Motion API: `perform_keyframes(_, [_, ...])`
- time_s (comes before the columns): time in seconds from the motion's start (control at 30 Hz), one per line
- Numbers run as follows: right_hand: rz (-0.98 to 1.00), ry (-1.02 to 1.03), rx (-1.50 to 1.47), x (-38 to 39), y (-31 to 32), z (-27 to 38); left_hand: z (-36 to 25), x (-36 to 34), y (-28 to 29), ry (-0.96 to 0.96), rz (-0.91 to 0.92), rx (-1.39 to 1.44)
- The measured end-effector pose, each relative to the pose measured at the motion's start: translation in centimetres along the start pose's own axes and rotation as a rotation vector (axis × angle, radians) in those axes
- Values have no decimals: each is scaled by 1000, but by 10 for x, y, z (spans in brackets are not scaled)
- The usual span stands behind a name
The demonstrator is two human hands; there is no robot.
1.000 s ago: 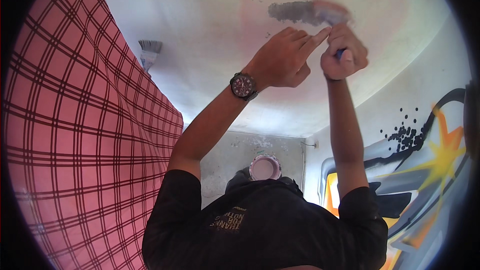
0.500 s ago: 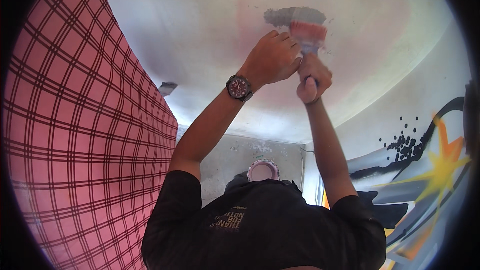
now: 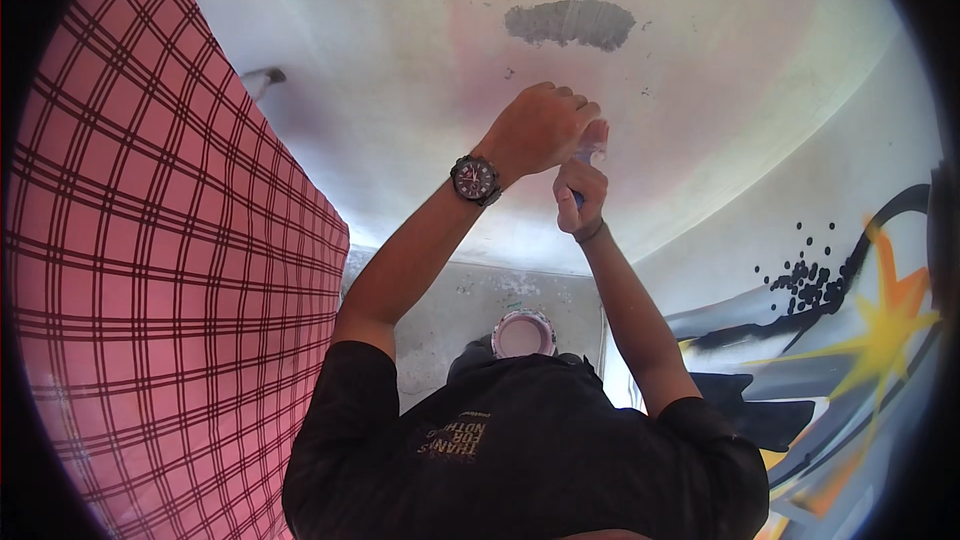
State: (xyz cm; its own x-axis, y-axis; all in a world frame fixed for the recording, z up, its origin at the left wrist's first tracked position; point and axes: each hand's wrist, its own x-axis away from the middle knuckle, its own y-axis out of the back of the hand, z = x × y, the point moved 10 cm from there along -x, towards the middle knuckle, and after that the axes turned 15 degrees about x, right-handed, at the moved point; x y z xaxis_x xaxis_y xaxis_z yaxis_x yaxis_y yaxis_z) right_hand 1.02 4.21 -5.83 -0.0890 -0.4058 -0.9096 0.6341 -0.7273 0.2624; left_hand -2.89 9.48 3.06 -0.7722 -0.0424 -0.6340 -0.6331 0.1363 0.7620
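My right hand (image 3: 583,194) grips a paintbrush (image 3: 595,136) by its blue handle, with the pinkish bristles pointing up and turned nearly edge-on. Beside the bristles is my left hand (image 3: 545,130), raised with its fingers curled over; whatever they hold, if anything, is hidden. A dark watch (image 3: 474,179) circles that wrist. Above both hands, a rough grey patch (image 3: 570,24) stands out on the pale, pink-tinted surface (image 3: 690,110). The brush is below the patch and apart from it. Lower down, a round bucket (image 3: 524,334) contains pale pink paint.
Pink checked cloth (image 3: 190,270) hangs along the whole left side. By its upper edge is a small, blurred dark-tipped thing (image 3: 268,77). Colourful graffiti (image 3: 880,330) covers the right wall. Behind the bucket is a grey, stained surface (image 3: 440,320).
My right hand has drawn the brush down and left, off the grey patch, and turned it edge-on. My left hand has barely shifted. The dark-tipped thing by the cloth has moved up and left.
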Motion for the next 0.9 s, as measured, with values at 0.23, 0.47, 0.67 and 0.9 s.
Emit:
perform_keyframes(0.23, [19,-555,-64,18,-3,-61,-2,-3,-6,-28,22,-51])
perform_keyframes(0.47, [-249,-158,-133,-85,56,-8,-4,-12,16,21,-13,12])
perform_keyframes(0.67, [-327,22,-164,-168,98,15,-8,-23,24,-11,-73,10])
perform_keyframes(0.9, [-552,605,-188,-205,107,93,-24,-31,58,-85,-311,15])
